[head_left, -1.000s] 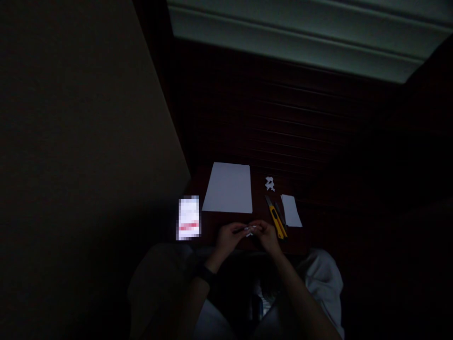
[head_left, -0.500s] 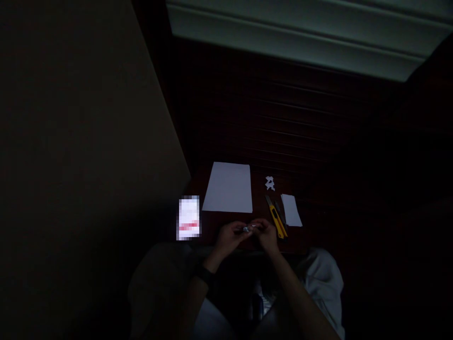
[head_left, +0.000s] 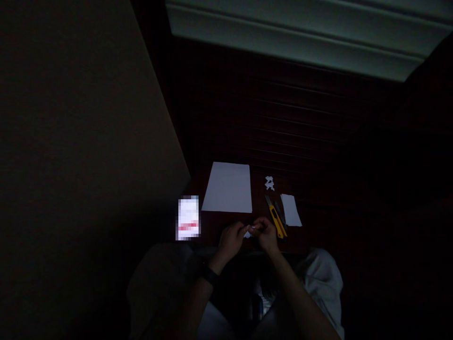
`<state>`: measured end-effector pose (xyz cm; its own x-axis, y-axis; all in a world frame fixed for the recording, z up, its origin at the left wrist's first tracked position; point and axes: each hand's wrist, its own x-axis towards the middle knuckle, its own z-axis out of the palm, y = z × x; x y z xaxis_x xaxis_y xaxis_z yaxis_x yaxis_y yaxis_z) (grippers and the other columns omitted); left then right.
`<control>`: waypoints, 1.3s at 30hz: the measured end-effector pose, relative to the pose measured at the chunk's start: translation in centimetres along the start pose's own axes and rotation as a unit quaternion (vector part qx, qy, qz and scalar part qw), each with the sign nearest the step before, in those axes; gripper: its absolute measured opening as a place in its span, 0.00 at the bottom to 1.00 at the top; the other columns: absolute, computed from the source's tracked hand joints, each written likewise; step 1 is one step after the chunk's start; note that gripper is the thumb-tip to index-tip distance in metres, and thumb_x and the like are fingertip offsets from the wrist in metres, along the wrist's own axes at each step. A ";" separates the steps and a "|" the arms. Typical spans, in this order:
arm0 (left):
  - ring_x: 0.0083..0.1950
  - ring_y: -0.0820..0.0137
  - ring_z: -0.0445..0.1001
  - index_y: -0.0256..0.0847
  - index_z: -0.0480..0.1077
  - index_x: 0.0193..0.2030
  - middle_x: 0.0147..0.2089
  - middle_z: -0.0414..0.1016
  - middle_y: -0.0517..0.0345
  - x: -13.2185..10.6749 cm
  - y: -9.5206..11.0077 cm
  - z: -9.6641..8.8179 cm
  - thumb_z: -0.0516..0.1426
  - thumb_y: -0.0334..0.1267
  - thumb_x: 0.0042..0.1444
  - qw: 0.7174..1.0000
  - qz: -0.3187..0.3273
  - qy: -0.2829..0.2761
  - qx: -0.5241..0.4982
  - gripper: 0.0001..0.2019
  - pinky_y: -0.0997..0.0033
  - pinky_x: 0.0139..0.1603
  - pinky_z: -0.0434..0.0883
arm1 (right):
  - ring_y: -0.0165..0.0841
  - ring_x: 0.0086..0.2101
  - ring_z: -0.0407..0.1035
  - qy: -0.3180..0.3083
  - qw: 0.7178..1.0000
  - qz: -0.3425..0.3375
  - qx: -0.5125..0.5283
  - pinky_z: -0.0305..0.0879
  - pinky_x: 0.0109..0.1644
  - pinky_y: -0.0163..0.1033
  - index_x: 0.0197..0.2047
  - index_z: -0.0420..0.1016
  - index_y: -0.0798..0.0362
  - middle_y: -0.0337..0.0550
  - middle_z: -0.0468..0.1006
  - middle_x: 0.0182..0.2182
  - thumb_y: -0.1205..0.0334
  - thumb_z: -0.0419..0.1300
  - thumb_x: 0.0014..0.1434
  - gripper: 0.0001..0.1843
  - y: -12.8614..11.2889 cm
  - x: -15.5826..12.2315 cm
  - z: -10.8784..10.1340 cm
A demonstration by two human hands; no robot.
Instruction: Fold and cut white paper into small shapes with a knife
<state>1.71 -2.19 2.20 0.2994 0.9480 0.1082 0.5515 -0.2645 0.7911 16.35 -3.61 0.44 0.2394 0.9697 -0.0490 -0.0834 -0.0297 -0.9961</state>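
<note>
Close together at the table's near edge, my left hand (head_left: 230, 239) and my right hand (head_left: 266, 235) pinch a small folded piece of white paper (head_left: 248, 233) between their fingertips. Much of the paper is hidden behind the fingers, and its exact shape is too dark to tell. Just right of my right hand lies a yellow utility knife (head_left: 278, 222), blade end pointing away from me. A dark slim tool (head_left: 279, 210) lies against it. Beyond my hands is a large white sheet of paper (head_left: 228, 186).
Small folded white paper pieces (head_left: 269, 183) lie at the back of the dark table (head_left: 212, 226). A stack of narrow white paper slips (head_left: 291, 210) is at the right. A bright, pixelated screen (head_left: 188, 218) stands at the left, near the wall (head_left: 88, 118).
My left hand has turned slightly and shifted a little right, its fingers now further over the paper. More of the white paper shows below the fingertips.
</note>
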 end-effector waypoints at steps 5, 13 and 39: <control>0.31 0.70 0.70 0.42 0.67 0.29 0.29 0.72 0.59 -0.1 0.3 0.7 0.48 0.44 0.61 0.999 -0.036 0.026 0.029 0.14 0.74 0.33 0.61 | 0.29 0.23 0.64 0.003 1.000 -0.007 -0.005 0.62 0.28 0.34 0.31 0.67 0.50 0.32 0.69 0.22 0.60 0.68 0.42 0.14 0.1 0.1 0.0; 0.31 0.70 0.69 0.42 0.66 0.29 0.29 0.71 0.59 0.0 -0.2 0.9 0.45 0.45 0.63 0.998 -0.029 0.050 0.035 0.16 0.74 0.33 0.60 | 0.31 0.26 0.66 -0.019 0.999 -0.015 -0.032 0.62 0.31 0.35 0.32 0.70 0.52 0.36 0.72 0.24 0.56 0.64 0.48 0.11 -0.2 0.2 -0.1; 0.28 0.71 0.68 0.41 0.67 0.27 0.26 0.70 0.59 1.8 -0.7 0.1 0.46 0.44 0.62 1.000 -0.010 0.003 0.027 0.16 0.74 0.30 0.60 | 0.33 0.29 0.69 -0.019 0.998 -0.004 -0.053 0.64 0.36 0.36 0.36 0.70 0.51 0.39 0.74 0.27 0.42 0.49 0.60 0.21 -0.5 0.3 -0.2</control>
<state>1.89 -0.34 1.78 0.2841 0.9539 0.0965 0.5980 -0.2550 0.7598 16.63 -3.39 0.92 0.2026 0.9784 -0.0405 0.0218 -0.0459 -0.9987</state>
